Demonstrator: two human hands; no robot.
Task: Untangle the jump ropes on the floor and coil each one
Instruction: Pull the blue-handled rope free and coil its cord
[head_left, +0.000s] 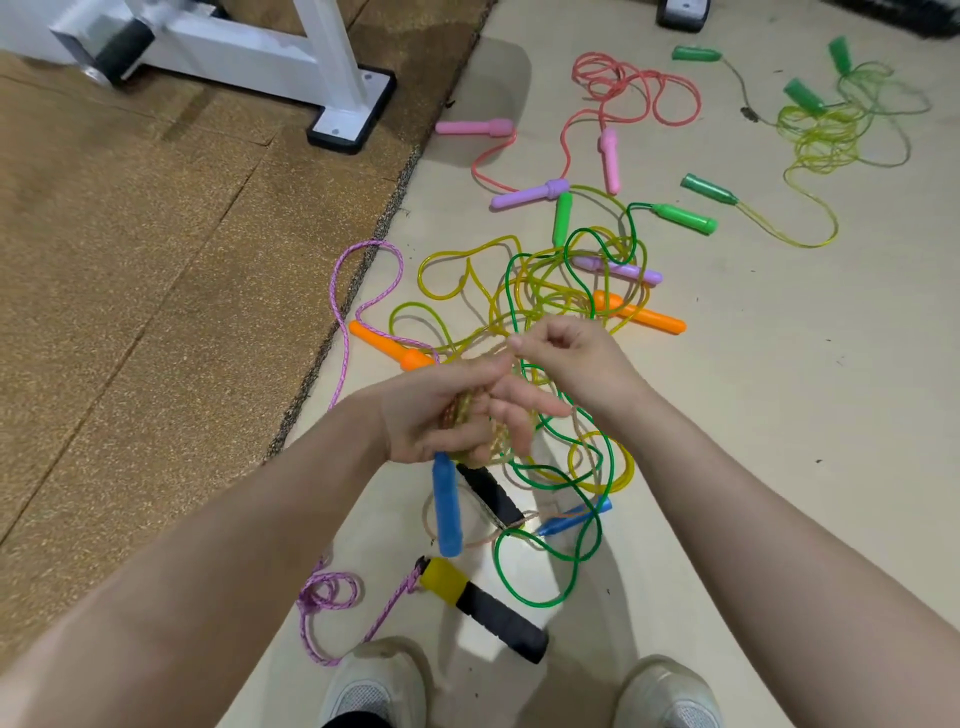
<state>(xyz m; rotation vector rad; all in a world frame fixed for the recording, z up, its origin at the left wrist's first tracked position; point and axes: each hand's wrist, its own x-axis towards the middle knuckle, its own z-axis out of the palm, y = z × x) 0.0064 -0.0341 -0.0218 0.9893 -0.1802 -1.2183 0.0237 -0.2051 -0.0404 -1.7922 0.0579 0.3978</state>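
The left hand (441, 415) has its fingers curled round a bunch of tan rope (467, 421), and a blue handle (447, 504) hangs under it; the right hand (566, 358) pinches a thin bit of rope by its fingertips; wind slow, even loops so it stays neat; the big tangle (540, 291) lies on the floor (779, 415) just ahead, by the brown mat's edge (332, 358); the floor to the right has open room.

Your left hand (441, 410) hides most of the beige cord (498, 436), motion blurs your fingers (524, 410), and the bottom edge crops your shoes (374, 686).
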